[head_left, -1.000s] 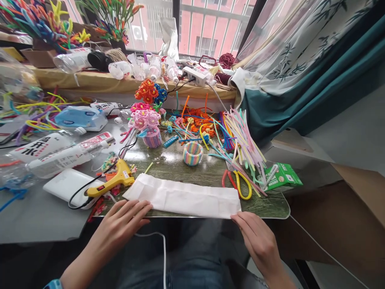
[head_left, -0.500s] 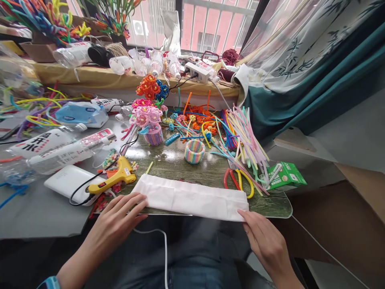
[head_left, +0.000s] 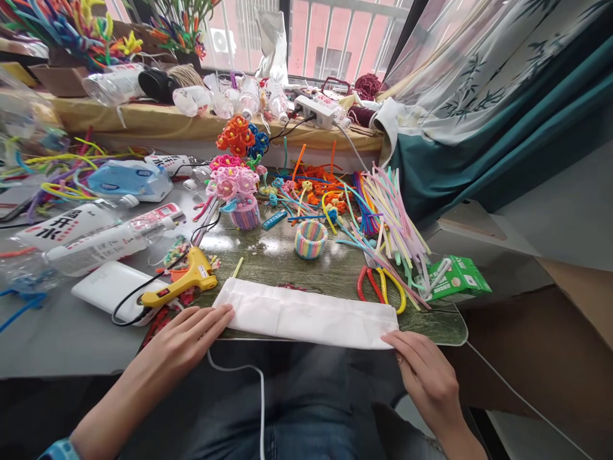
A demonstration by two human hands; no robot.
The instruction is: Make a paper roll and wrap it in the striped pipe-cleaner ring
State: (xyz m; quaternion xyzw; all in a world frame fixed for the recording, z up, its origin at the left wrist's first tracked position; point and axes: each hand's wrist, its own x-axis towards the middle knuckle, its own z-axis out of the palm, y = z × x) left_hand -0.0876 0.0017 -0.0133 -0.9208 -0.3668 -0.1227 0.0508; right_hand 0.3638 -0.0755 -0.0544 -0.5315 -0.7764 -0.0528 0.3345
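Note:
A folded white cloth (head_left: 306, 316) lies as a long flat strip along the front edge of the dark green table (head_left: 268, 268). My left hand (head_left: 189, 338) has its fingers stretched together over the cloth's left end, the thumb hidden underneath. At the other end, my right hand (head_left: 426, 367) pinches the lower right corner between thumb and fingers. Just behind that corner rest scissors (head_left: 383, 287) with red and yellow handles. A yellow glue gun (head_left: 184, 281) lies near my left hand. Beyond the cloth stands a small striped pastel ring-shaped pot (head_left: 310, 239).
A pot of pipe-cleaner flowers (head_left: 234, 182) stands farther back. Loose pipe cleaners (head_left: 395, 220) and a green packet (head_left: 457, 278) lie to the right. At left are a white power bank (head_left: 115, 291), plastic bottles (head_left: 110, 239) and a blue wipes pack (head_left: 129, 179). A white cable (head_left: 262, 396) hangs in front.
The left hand's fingers have drawn together on the cloth's left end, its thumb now out of sight. The cloth lies slightly straighter; my right hand stays at its corner.

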